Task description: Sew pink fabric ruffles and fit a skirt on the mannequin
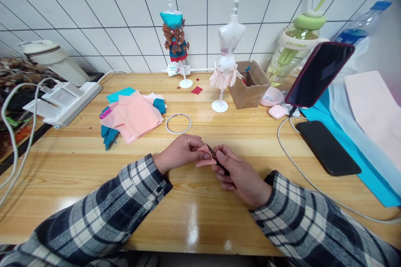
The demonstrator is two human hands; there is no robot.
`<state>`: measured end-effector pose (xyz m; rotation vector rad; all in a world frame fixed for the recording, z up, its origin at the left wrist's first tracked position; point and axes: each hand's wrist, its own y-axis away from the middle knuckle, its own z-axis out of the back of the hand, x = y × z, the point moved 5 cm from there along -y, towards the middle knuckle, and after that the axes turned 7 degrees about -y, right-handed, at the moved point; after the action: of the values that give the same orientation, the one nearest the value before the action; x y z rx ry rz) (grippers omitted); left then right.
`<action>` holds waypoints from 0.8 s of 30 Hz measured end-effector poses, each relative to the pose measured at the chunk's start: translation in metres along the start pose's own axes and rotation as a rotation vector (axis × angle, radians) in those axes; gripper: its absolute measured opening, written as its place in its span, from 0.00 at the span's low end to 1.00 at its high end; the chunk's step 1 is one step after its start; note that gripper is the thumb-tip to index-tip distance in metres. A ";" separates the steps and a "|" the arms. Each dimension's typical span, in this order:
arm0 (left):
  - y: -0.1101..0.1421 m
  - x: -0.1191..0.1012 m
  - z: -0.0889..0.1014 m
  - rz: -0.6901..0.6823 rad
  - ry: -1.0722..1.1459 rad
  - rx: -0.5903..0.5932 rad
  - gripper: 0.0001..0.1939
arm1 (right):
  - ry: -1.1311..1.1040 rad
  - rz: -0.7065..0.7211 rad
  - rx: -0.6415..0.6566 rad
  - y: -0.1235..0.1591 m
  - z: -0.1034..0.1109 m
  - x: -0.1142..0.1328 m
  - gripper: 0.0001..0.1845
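Note:
My left hand (179, 152) pinches a small folded piece of peach-pink tissue paper (205, 162) above the front middle of the table. Closed around small dark scissors (223, 168), my right hand (242, 176) has their blades against the paper's right side; the fingers hide most of the tool. Beyond the hands lies a white ring (178, 124). A stack of peach tissue sheets (138, 114), with teal and magenta pieces under it, rests to the left. Behind stands a white mini dress form (232, 35) wearing a pale pink ruffled skirt (226, 76).
A dressed mini form (174, 37) stands near the tiled wall, beside a red scrap (197, 90). Rightward are a cardboard box (250, 94), pink dish (272, 96), propped phone (319, 75), flat phone (328, 148), cable and blue sheets (372, 183). A power strip (72, 104) sits left.

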<state>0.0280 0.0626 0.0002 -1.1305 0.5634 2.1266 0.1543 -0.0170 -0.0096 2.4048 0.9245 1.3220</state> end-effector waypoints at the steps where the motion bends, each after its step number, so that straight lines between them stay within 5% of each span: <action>1: 0.000 0.000 0.000 -0.014 -0.021 0.013 0.10 | 0.001 0.001 -0.005 0.000 0.000 0.000 0.18; 17: -0.002 -0.004 -0.003 -0.050 0.004 0.011 0.08 | 0.064 0.061 -0.044 -0.003 0.005 -0.001 0.18; 24: 0.001 0.002 -0.006 0.159 0.249 -0.075 0.13 | 0.572 0.340 -0.165 -0.005 0.017 0.025 0.23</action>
<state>0.0292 0.0587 -0.0049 -1.4484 0.7127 2.1697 0.1760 0.0037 -0.0049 2.1503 0.4932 2.1868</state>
